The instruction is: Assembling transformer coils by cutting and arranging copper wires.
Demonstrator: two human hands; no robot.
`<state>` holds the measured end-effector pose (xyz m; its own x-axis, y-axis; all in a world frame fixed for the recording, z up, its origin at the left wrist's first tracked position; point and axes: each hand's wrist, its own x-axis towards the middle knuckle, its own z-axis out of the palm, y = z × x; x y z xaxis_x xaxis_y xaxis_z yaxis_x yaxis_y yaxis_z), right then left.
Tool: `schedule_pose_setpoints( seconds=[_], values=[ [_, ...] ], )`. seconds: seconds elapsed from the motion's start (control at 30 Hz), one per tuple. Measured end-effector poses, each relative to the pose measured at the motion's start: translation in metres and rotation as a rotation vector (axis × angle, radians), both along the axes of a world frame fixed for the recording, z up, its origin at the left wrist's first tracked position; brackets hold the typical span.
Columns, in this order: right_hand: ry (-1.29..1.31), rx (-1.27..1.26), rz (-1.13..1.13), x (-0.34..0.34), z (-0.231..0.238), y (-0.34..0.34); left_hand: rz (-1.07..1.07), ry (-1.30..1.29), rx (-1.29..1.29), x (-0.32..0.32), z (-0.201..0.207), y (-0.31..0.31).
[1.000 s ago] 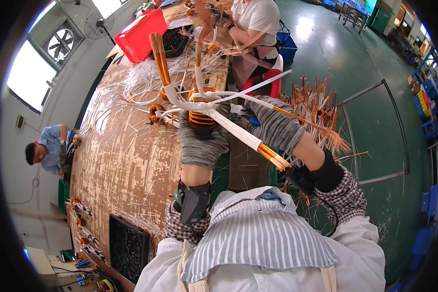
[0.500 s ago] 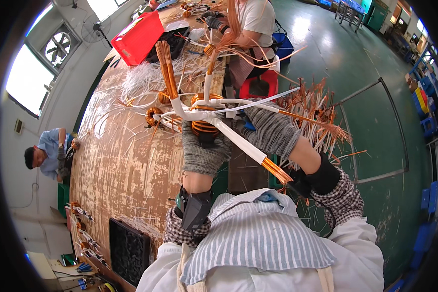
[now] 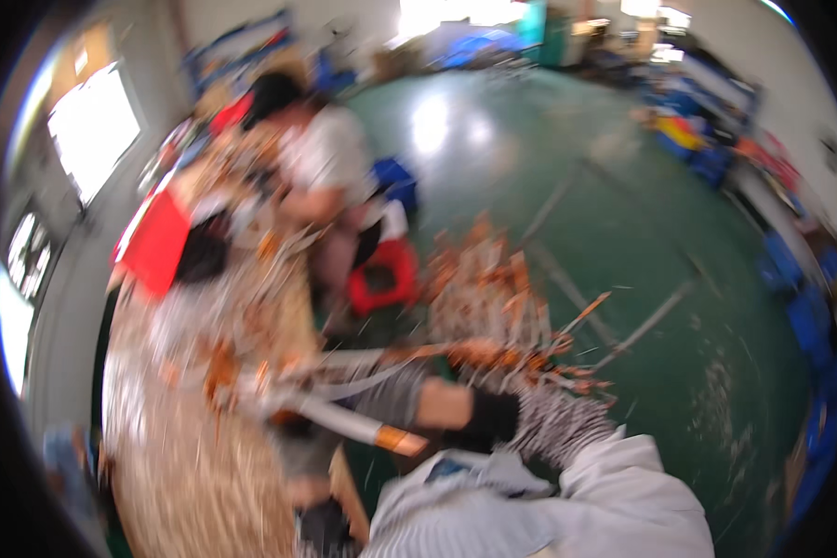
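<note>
My left hand (image 3: pixel 304 448), in a grey knitted glove, is at the near underside of a copper-wound coil with thick white-sleeved leads. One white-sleeved lead (image 3: pixel 339 418) points toward me and ends in bare copper strands. My right hand (image 3: pixel 381 395), gloved alike, lies just right of the coil beneath another long lead. Motion blur smears the fingers of both hands, so their grip does not show. The coil's body is mostly lost in blur and behind its own leads.
The worn wooden table (image 3: pixel 177 474) lies to the left, with a red bin (image 3: pixel 154 244) at its far side. A co-worker in a white top (image 3: pixel 330 153) sits beyond, near a red stool (image 3: pixel 383 279). A heap of copper-ended wires (image 3: pixel 488 298) stands right of the table.
My head has turned up and to the right, so the table, hands and coil sit lower and further left in view. Much of the picture is now blurred. The hands remain at the coil.
</note>
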<state>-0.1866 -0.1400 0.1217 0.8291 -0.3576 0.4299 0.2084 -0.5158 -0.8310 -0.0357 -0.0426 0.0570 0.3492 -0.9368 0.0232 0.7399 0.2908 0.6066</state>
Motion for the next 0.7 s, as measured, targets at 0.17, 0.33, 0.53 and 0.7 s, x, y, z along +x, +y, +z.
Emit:
schedule_pose_setpoints(
  seconds=[0.17, 0.33, 0.53, 0.7],
  values=[
    [0.750, -0.448, -0.101, -0.054, -0.063, -0.023, 0.326, 0.368, 0.157, 0.004, 0.011, -0.021],
    [1.555, -0.191, 0.056, -0.180, -0.102, -0.043, 0.264, 0.136, 0.124, 0.013, -0.019, -0.031],
    [1.093, 0.041, 0.144, -0.201, -0.035, -0.041, 0.143, -0.373, -0.091, 0.038, -0.048, -0.042],
    [0.583, 0.048, 0.158, -0.121, 0.024, -0.019, 0.649, -0.903, 0.182, 0.013, 0.012, -0.037]
  ],
)
